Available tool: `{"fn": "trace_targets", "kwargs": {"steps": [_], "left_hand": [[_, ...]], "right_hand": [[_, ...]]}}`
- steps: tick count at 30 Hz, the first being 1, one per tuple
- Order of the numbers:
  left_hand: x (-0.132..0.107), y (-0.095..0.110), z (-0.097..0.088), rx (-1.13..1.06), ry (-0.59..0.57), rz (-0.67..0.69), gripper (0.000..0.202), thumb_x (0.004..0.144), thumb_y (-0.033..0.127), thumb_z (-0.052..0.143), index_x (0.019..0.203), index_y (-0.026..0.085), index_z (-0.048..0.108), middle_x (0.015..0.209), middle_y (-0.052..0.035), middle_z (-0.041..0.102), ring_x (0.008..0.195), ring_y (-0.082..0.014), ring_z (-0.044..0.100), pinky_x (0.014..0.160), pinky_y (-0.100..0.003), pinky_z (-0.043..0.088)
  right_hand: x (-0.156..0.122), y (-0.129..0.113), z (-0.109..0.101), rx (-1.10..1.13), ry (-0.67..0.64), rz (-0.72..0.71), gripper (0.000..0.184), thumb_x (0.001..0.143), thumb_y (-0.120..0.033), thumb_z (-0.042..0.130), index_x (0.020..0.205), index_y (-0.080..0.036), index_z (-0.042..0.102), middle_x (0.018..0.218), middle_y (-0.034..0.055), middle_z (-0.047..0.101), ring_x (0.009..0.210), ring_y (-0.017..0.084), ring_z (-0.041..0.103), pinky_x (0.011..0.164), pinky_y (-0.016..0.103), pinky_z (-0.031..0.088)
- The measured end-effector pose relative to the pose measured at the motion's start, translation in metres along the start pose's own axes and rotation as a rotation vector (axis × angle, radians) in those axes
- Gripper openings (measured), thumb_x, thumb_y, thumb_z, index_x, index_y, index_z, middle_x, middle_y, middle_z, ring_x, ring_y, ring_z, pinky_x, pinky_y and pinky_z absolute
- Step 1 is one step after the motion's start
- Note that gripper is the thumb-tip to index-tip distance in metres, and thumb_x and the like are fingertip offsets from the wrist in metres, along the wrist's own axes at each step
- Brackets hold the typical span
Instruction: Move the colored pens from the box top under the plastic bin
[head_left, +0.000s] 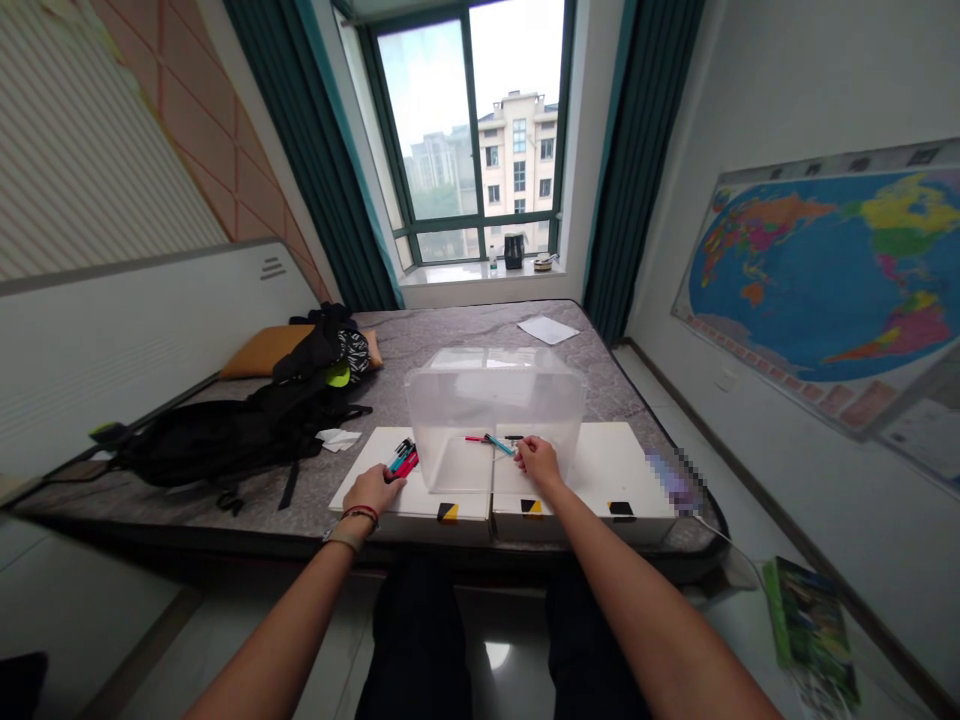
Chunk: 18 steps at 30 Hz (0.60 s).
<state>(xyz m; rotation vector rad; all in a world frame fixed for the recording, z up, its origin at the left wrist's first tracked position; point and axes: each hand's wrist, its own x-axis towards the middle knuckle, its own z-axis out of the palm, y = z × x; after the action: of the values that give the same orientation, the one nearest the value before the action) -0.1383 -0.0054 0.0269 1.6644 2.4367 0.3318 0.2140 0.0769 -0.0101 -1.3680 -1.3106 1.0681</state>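
- The left hand (373,490) rests on white boards (630,480) laid across a bed (465,330). Its fingers are closed round a bundle (403,459) of coloured pens, tips fanned away from the person, so the grip keeps them together.
- The right hand (538,462) sits at the near base of a clear bin (495,400). Its fingers are curled at the end of the loose pens (495,441), but whether they pinch one cannot be told.
- The loose pens, pink, blue and black, lie flat. They may be inside the bin or just seen through it.
- The boards likely give a firm, level surface on the soft bed.
- A black backpack (225,440) lies to the left, well apart.
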Motion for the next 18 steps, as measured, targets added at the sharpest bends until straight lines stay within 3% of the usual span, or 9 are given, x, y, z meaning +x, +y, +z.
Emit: {"fn": "trace_targets", "kwargs": {"steps": [5, 14, 18], "left_hand": [[0.0072, -0.0026, 0.0013, -0.092, -0.080, -0.076, 0.030, 0.067, 0.050, 0.067, 0.077, 0.022, 0.066, 0.080, -0.0063, 0.070, 0.075, -0.0225, 0.065, 0.064, -0.029, 0.042], [0.0074, -0.0051, 0.0046, -0.105, -0.030, -0.077, 0.035, 0.072, 0.057, 0.061, 0.073, 0.023, 0.063, 0.077, -0.0051, 0.069, 0.073, -0.0226, 0.063, 0.061, -0.028, 0.040], [0.0105, -0.0056, 0.0073, -0.078, -0.029, -0.059, 0.039, 0.071, 0.059, 0.061, 0.081, 0.022, 0.061, 0.084, -0.0064, 0.070, 0.077, -0.0234, 0.064, 0.062, -0.028, 0.040]], "right_hand": [[0.0023, 0.0032, 0.0003, -0.018, 0.004, -0.020, 0.022, 0.079, -0.036, 0.052, 0.073, -0.016, 0.061, 0.062, 0.0037, 0.067, 0.047, 0.012, 0.058, 0.044, 0.020, 0.043], [0.0008, 0.0003, 0.0004, 0.027, 0.007, -0.003, 0.020, 0.079, -0.033, 0.052, 0.073, -0.016, 0.061, 0.061, 0.0034, 0.066, 0.045, 0.012, 0.056, 0.043, 0.020, 0.043], [0.0001, -0.0009, 0.0008, 0.028, 0.011, 0.000, 0.020, 0.080, -0.033, 0.052, 0.073, -0.016, 0.061, 0.061, 0.0032, 0.066, 0.046, 0.012, 0.056, 0.043, 0.020, 0.043]]}}
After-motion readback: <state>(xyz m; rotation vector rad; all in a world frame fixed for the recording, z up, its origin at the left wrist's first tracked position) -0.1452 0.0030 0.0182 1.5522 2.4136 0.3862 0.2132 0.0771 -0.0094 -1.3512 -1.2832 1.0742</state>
